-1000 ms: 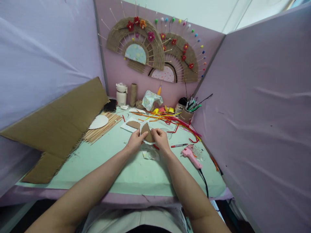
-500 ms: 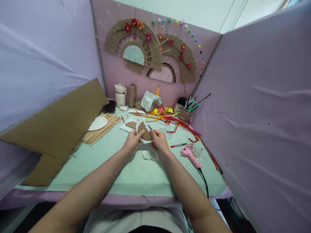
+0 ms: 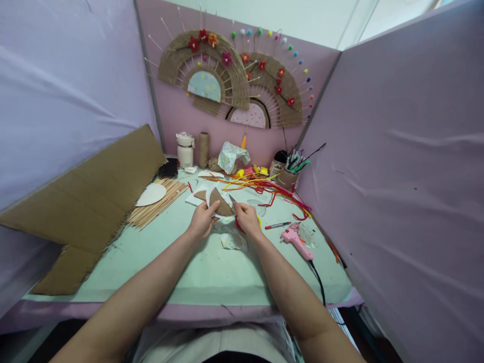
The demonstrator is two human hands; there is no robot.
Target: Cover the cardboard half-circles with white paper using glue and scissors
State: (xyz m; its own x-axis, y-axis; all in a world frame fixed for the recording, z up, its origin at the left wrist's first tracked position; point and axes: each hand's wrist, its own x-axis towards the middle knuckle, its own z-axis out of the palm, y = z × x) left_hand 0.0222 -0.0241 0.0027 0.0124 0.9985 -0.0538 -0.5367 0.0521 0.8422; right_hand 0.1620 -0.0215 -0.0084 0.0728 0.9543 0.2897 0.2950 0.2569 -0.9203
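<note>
My left hand (image 3: 203,219) pinches a half-round cardboard piece (image 3: 221,202) backed by pale fabric, whose rim (image 3: 209,195) sticks out past the brown edge. Close beside it, my right hand (image 3: 246,218) is closed around a pair of scissors (image 3: 259,220); a grey blade tip points toward the fabric rim, and bits of red and yellow handle show around the fingers. Whether the blades touch the fabric I cannot tell. Below the hands lies a patterned fabric scrap (image 3: 233,241). Behind the left hand rests another brown cardboard piece (image 3: 200,194) on white material.
A pink glue gun (image 3: 297,242) with a black cord and a pen (image 3: 278,226) lie at right. Colourful pipe cleaners (image 3: 272,185) spread behind the hands. Thin sticks (image 3: 151,206) and a large cardboard sheet (image 3: 94,186) occupy the left. Twine fan decorations (image 3: 242,75) hang at the back.
The cardboard piece has turned in my left hand and shifted slightly left, away from the right hand. More of the scissors' handle shows. The whole view has moved a little.
</note>
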